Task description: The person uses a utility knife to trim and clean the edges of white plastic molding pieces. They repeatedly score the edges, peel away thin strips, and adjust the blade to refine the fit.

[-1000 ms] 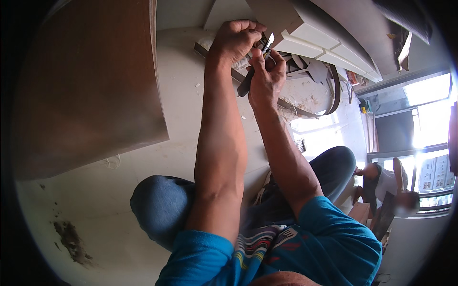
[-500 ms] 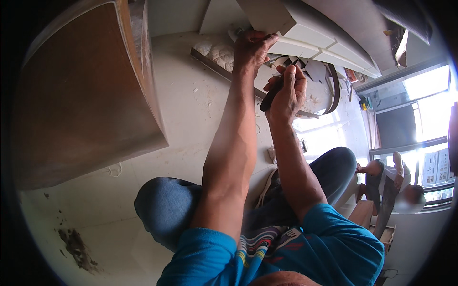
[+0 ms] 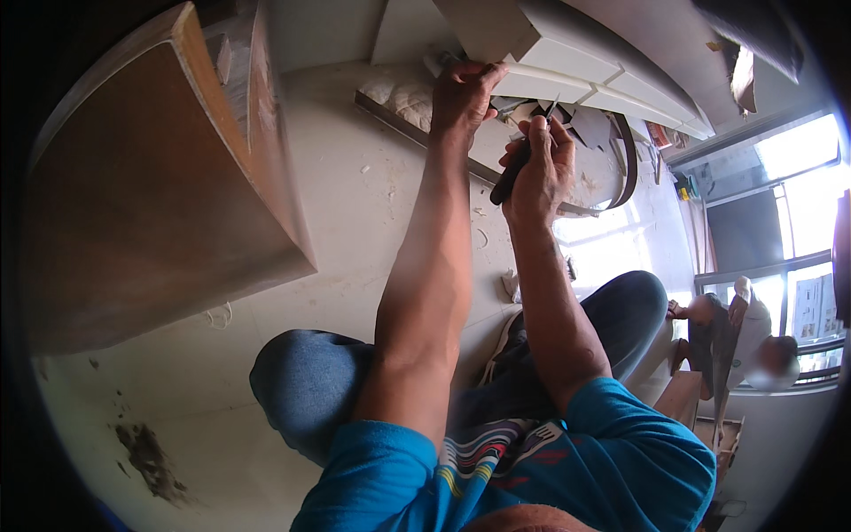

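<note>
My left hand [image 3: 461, 99] reaches up to the white cabinet [image 3: 567, 53], thumb and fingers closed on the end of a thin cream edge strip [image 3: 550, 76] that runs along its lower side. Just to the right and a little nearer, my right hand [image 3: 542, 173] is wrapped round a knife [image 3: 511, 180]. Its handle is dark, and the narrow pointed blade sticks up past my thumb toward the strip, apart from it. My fingers partly hide the handle.
A brown wooden cabinet [image 3: 160, 195] stands at the left. Beyond my hands lie a long wooden strip [image 3: 408, 124], a curled dark band [image 3: 629, 164] and scraps. Another person [image 3: 736, 337] bends down at the right by the windows. Dark stains [image 3: 151, 461] mark the floor.
My right hand with the knife has shifted slightly right, and the blade shows more clearly. The left hand has slid a little left along the strip. The view has moved slightly.
</note>
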`<state>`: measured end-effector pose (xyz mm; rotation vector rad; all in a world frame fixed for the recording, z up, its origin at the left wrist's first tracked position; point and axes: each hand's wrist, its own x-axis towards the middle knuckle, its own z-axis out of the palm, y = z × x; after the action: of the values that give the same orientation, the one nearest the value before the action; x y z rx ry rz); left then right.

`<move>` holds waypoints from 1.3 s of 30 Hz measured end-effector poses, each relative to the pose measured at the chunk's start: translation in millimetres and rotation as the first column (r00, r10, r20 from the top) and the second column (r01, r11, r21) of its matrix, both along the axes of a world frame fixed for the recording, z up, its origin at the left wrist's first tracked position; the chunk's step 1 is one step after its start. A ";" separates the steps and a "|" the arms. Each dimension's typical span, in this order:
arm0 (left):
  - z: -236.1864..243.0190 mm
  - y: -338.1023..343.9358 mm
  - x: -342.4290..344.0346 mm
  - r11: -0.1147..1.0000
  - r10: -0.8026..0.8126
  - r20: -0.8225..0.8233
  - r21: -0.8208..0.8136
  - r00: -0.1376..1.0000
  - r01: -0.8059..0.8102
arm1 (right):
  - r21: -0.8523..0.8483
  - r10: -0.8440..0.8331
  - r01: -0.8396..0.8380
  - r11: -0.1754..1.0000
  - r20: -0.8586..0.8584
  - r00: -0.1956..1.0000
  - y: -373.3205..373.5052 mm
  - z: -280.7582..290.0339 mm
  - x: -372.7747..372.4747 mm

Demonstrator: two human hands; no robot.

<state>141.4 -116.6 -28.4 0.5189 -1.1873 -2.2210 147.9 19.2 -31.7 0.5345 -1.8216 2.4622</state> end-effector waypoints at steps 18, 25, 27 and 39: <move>-2.1 -10.8 -0.1 0.970 -0.003 -0.004 0.243 1.000 0.004 | 0.139 0.011 -0.006 0.990 -0.034 0.999 12.1 0.6 -11.8; -9.0 -15.4 4.4 0.999 -0.050 -0.015 0.004 0.999 0.050 | 0.534 0.065 0.079 0.842 -0.246 0.967 24.6 34.7 -14.2; -10.3 -16.3 5.4 1.000 0.002 -0.018 -0.029 1.000 -0.003 | 0.702 0.152 0.166 0.693 -0.366 0.918 30.7 56.8 -11.4; -7.8 -14.1 14.8 0.984 0.175 -0.128 0.038 0.976 -0.171 | 0.914 0.612 0.064 0.400 -0.319 0.724 57.2 108.6 -45.3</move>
<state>156.2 -130.6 -36.2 0.4613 -1.0076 -2.0902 102.6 76.3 76.8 1.6085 -2.6380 0.8096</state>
